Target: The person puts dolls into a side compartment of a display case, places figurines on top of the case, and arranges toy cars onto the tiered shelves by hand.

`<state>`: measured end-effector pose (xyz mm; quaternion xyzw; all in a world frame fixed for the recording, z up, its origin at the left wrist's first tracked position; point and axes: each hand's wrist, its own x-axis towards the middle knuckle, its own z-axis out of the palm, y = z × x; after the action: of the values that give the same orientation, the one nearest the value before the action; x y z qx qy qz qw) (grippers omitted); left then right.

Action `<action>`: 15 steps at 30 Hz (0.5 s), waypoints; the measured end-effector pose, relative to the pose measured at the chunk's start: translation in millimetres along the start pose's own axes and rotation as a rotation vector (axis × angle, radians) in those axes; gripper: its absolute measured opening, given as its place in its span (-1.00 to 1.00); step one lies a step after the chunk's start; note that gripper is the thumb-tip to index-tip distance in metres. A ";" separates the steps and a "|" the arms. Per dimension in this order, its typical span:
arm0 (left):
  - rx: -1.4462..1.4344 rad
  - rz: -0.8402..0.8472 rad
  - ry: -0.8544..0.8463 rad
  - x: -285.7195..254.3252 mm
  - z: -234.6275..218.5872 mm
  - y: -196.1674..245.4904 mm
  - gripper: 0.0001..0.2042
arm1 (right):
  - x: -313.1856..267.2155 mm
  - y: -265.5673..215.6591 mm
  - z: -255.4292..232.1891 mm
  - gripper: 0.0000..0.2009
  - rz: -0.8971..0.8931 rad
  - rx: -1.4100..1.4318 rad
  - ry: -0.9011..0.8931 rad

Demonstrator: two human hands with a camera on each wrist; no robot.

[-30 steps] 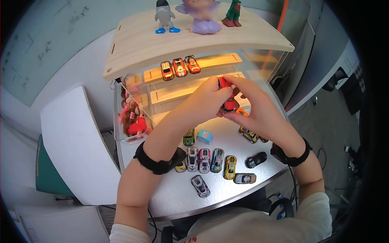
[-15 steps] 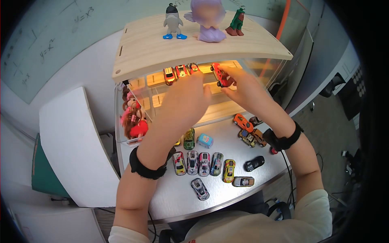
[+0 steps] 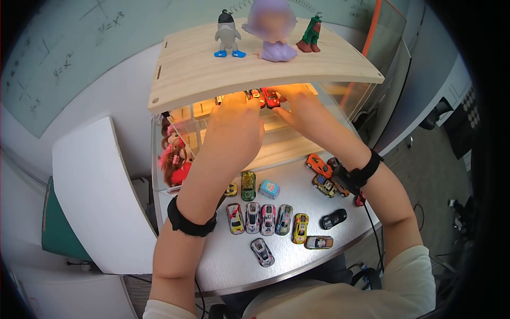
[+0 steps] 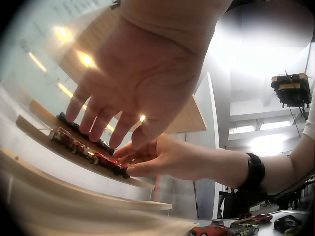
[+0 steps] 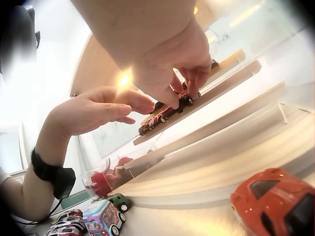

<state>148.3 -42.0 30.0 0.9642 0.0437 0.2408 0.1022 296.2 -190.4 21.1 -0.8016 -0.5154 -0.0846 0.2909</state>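
Observation:
On the wooden shelf under the case's top, the right hand pinches a red toy car between thumb and fingers. The car stands at the right end of a row of red and gold toy cars, close beside its neighbour. The left hand is over the left part of the row and hides some of it in the head view. In the left wrist view the left hand's fingers are spread and extended above the row, holding nothing. A darker row of cars sits behind.
Several toy cars and a blue toy van lie on the metal table; an orange car is near the right forearm. Dolls fill a clear bin at left. Figurines stand on the wooden top. Lower shelf steps lie below the hands.
Both hands held the red car in front of the lower steps; the left hand let go. The right hand carried the car up and leftward to the row's end. The left hand moved over the row.

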 end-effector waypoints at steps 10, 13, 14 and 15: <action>-0.016 0.010 -0.096 -0.5 7.2 -3.5 -0.59 | 6.9 -0.2 7.9 -0.62 0.022 -0.010 0.028; 0.000 0.009 -0.073 -0.4 8.1 -4.4 -0.59 | 8.4 -3.3 6.2 -0.62 0.061 -0.019 0.001; 0.005 0.004 -0.077 0.2 8.4 -5.4 -0.59 | 8.3 -4.8 5.3 -0.62 0.092 -0.031 -0.018; 0.010 0.000 -0.080 0.5 8.8 -6.2 -0.59 | 7.3 -5.6 5.4 -0.62 0.093 -0.031 -0.018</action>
<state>152.7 -37.4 21.3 0.9735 0.0406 0.2021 0.0992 293.7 -180.1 22.1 -0.8298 -0.4788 -0.0718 0.2774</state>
